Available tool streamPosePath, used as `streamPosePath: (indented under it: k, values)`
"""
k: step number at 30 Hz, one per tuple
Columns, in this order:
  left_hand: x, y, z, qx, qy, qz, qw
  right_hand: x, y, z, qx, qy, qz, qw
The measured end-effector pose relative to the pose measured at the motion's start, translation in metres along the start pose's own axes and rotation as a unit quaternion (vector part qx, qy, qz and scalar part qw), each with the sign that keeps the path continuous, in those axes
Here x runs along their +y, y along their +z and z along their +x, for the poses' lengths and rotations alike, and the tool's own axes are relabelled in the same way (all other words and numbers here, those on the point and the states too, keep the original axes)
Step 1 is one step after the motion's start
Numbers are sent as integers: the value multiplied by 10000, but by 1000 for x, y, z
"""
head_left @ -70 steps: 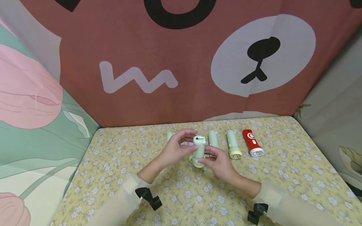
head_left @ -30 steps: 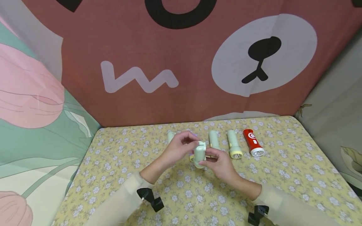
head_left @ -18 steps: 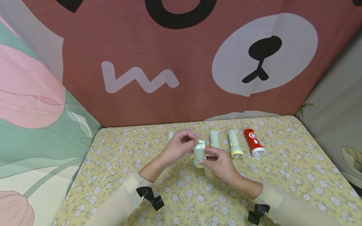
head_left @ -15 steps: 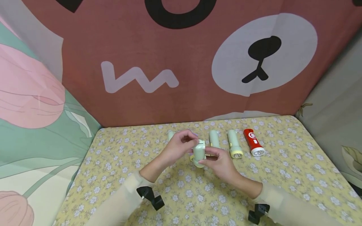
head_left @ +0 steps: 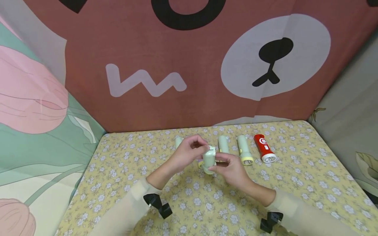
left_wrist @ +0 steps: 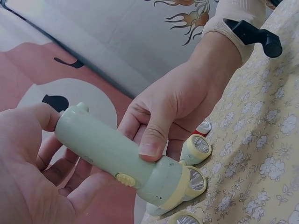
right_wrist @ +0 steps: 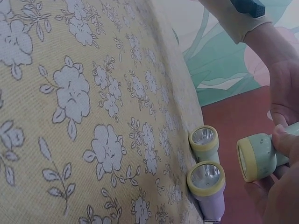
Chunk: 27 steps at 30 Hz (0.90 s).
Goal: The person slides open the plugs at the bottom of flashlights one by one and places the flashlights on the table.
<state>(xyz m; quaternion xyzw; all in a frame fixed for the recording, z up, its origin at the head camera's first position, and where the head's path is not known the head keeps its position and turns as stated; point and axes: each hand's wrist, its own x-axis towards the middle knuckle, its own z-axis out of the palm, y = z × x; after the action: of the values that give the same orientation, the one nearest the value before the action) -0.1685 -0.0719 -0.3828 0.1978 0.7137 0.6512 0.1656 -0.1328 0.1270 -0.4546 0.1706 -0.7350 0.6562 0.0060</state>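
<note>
Pale-green flashlight (left_wrist: pixel 112 149), yellow floral tablecloth (head_left: pixel 192 209)

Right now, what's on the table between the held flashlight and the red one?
In the head view, two lie there: a pale green flashlight, partly hidden behind the right hand, then a yellow-rimmed green flashlight.

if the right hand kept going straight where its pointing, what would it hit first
Past the torch it grips, the right hand would likely meet the left hand first. The purple torch seems to lie lower, on the table, though depth is hard to judge.
</note>
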Motion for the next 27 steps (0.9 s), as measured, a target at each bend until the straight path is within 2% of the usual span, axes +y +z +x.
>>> streamPosePath:
  k: [17, 27]
  values:
    - [-3, -1, 1, -112, 245, 288, 9992, 5, 0, 1, -70, 33, -193, 9998]
    - [-3, 1, 3, -88, 210, 451, 9987, 4, 0, 1, -121, 51, -82, 9999]
